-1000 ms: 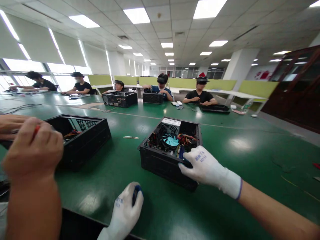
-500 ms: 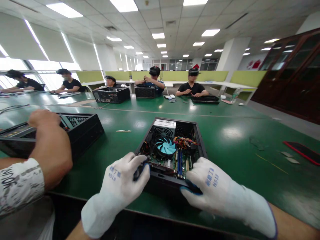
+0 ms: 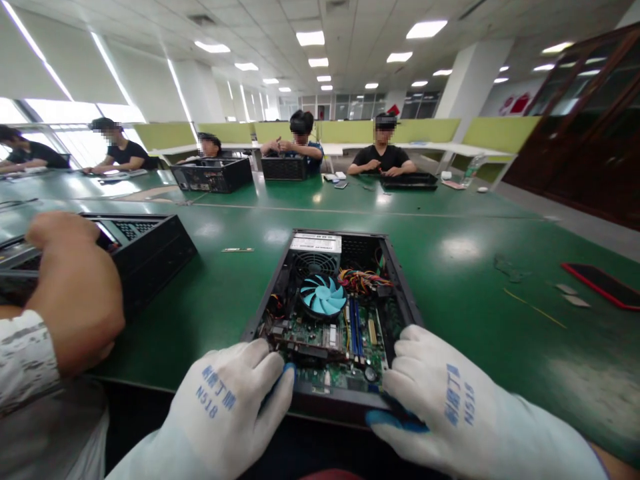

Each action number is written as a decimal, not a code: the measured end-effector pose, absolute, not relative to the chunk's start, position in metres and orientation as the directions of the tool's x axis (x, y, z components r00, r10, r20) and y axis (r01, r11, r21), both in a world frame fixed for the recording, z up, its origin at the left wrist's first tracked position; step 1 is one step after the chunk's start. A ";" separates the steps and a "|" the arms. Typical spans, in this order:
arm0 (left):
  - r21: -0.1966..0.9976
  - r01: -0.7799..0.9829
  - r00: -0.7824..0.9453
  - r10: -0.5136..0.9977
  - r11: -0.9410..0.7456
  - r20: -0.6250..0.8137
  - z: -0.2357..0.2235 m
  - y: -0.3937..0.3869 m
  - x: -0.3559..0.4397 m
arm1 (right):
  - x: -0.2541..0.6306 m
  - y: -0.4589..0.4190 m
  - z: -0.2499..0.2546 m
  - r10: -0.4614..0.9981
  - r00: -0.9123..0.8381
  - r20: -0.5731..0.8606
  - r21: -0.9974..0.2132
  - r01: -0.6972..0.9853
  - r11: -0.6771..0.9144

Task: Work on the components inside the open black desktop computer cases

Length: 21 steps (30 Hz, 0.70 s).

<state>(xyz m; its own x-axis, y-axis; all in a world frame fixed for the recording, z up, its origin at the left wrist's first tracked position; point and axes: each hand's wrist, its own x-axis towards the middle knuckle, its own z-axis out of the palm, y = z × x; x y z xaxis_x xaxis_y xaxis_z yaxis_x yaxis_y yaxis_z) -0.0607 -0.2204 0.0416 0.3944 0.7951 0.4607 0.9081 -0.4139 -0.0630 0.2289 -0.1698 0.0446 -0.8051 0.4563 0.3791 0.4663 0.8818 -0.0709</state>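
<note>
An open black computer case (image 3: 403, 293) lies on the green table in front of me, its inside facing up. In it show a turquoise fan (image 3: 324, 297), a motherboard (image 3: 333, 337) with blue memory slots, bundled coloured cables (image 3: 365, 281) and a power supply with a white label (image 3: 315, 243). My left hand (image 3: 230, 397), in a white glove with blue fingertips, is closed on the case's near left corner. My right hand (image 3: 435, 393), gloved alike, grips the near right corner, thumb at the front wall and fingers over the rim. Some fingertips are hidden.
At my left a co-worker's arm (image 3: 75, 293) reaches over another black case (image 3: 155, 260). A memory stick (image 3: 238, 250) lies on the green table (image 3: 215, 293). At right are a red-edged black pad (image 3: 603, 287) and a yellow strip (image 3: 535, 308). Several people sit across the table.
My left hand has come up from the table edge to the case's near left corner. The case has been pulled closer to me and squared up, with my right hand still on it.
</note>
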 end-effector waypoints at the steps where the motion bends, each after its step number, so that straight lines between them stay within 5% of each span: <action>1: -0.064 0.906 0.397 0.788 -0.418 0.470 0.041 -0.222 -0.059 | 0.231 -0.171 0.045 0.449 -0.809 0.379 -0.068 0.459 0.886; 15: -0.040 0.909 0.376 0.773 -0.416 0.511 0.033 -0.228 -0.049 | 0.242 -0.171 0.056 0.438 -0.815 0.379 -0.030 0.462 0.886; 18: -0.034 0.915 0.362 0.780 -0.402 0.510 0.032 -0.230 -0.049 | 0.238 -0.161 0.070 0.494 -0.812 0.309 -0.077 0.497 0.864; 21: -0.025 0.923 0.345 0.797 -0.384 0.495 0.032 -0.231 -0.048 | 0.225 -0.134 0.077 0.508 -0.830 0.229 0.001 0.523 0.853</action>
<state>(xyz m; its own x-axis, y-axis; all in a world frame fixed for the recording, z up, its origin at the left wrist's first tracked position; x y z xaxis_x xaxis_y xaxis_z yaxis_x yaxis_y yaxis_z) -0.0481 -0.2305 0.0324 0.3453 0.7973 0.4951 0.9229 -0.3842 -0.0249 0.2250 -0.1343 0.0768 -0.8299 0.5085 0.2295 0.5227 0.8525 0.0013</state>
